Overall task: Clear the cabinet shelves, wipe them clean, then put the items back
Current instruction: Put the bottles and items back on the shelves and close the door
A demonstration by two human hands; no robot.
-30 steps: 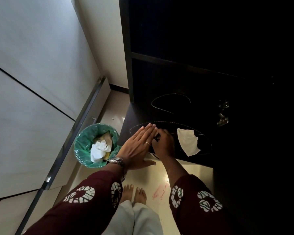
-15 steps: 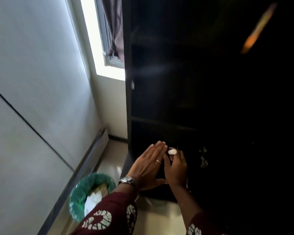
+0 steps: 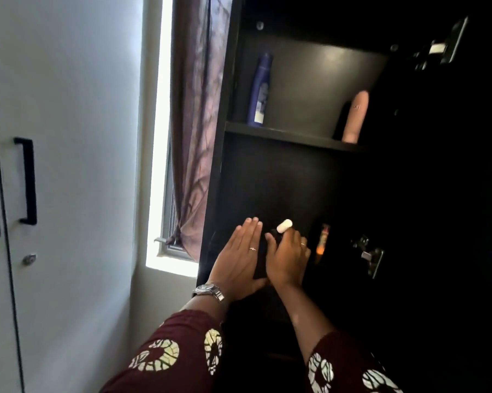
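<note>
The dark container with a white cap sits between both hands, in front of the cabinet compartment under the upper shelf. The right hand curls its fingers round it. The left hand lies flat against its side, fingers straight. It looks rigid, light and smooth, so probably slippery. A grip low on the body seems safest.
</note>
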